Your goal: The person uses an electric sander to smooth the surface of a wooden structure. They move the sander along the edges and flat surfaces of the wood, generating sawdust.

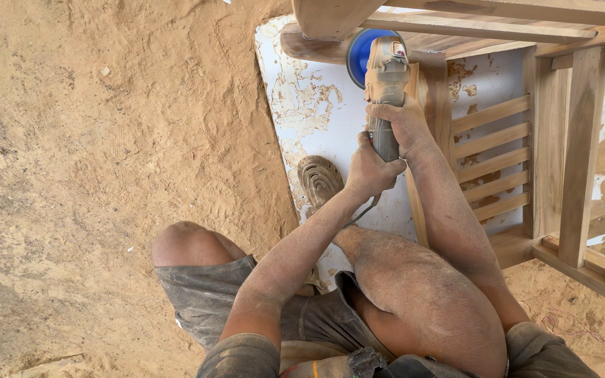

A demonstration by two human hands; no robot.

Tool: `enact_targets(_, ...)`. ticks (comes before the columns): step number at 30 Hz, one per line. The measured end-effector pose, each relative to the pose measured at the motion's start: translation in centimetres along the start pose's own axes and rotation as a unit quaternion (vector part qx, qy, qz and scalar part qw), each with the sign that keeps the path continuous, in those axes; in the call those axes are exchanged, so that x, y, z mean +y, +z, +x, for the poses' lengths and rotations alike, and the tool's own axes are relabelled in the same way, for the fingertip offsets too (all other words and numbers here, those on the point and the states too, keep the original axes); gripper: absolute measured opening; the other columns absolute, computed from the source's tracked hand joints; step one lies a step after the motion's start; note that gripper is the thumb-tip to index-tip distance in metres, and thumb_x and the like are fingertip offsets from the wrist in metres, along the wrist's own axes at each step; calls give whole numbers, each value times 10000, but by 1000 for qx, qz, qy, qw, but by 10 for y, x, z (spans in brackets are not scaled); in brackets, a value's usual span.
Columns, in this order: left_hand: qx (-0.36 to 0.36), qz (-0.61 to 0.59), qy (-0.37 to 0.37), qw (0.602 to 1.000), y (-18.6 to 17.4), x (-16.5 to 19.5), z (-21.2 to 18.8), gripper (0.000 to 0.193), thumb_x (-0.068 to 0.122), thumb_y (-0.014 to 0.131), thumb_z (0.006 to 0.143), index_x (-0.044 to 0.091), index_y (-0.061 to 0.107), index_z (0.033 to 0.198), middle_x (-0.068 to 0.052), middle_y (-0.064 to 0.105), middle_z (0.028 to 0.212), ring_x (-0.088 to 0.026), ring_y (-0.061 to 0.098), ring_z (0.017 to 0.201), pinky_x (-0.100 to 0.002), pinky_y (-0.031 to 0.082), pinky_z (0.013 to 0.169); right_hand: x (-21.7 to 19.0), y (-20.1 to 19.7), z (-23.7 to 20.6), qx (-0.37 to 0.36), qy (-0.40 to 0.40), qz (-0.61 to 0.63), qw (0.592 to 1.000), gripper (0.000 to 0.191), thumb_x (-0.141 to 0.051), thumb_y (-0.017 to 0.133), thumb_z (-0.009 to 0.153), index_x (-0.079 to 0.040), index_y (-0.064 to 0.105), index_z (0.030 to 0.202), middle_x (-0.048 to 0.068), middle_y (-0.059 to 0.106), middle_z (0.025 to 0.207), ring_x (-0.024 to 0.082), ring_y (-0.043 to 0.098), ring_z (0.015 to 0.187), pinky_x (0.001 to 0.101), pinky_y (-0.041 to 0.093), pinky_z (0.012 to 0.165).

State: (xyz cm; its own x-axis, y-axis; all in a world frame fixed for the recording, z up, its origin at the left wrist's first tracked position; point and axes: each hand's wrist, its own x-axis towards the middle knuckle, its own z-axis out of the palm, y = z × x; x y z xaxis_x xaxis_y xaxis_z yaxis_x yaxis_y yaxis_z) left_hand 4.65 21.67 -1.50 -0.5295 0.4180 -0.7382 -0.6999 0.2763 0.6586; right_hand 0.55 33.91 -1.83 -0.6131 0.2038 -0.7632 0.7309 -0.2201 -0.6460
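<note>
Sawdust-covered sandy ground [106, 140] is being occupied by a squatting person; a flaking white board [316, 105] is lying under a slatted wooden frame [561, 140]. The left hand [369, 171] is being wrapped around the rear handle of an angle grinder [385, 91]. The right hand [404, 122] is being clamped over its body. Farther out, the blue disc [358, 52] is being pressed against a wooden rail [309, 45].

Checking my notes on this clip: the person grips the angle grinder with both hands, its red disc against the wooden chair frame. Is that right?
Not quite: the disc is blue, not red, as the head view shows. Both the left hand and right hand do grip the angle grinder at the wooden chair frame.
</note>
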Motion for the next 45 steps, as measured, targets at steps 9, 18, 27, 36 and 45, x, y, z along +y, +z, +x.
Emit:
enact_targets(9,-35,48,-9,998,30,2,5,788,206,727,699,-117,310,1284,-182,672,831,-238,726,615,-350,624,523,12,-38,-10,43,15,75,996,325,-95,771,811,-26,658,1107,69,660,869,167,673,708,334,599,641)
enact_targets(18,-88,155,-4,984,50,-4,30,906,247,760,659,-129,308,1349,-249,688,940,-300,763,756,-363,658,615,18,-67,-18,110,7,137,984,289,-107,731,857,-36,645,1124,73,658,886,168,672,706,339,600,631)
enact_targets(27,108,26,-5,994,32,-15,-23,894,253,763,692,-137,298,1348,-235,710,928,-300,757,738,-379,619,618,45,-19,1,-35,-17,-13,999,329,-136,811,785,-43,737,1091,52,738,932,120,686,766,276,571,690)
enact_targets(36,-14,95,31,995,86,-6,19,871,281,781,684,-146,347,1307,-247,701,964,-313,756,807,-385,628,653,27,-94,-8,92,13,98,991,301,-116,796,779,-33,722,1059,54,702,866,153,671,713,308,565,648)
enact_targets(45,-104,188,26,976,96,3,57,952,290,795,619,-137,341,1338,-275,698,1030,-334,769,881,-377,649,740,6,-114,-17,155,10,187,970,316,-140,773,813,-25,675,1090,68,676,867,168,666,706,331,577,637)
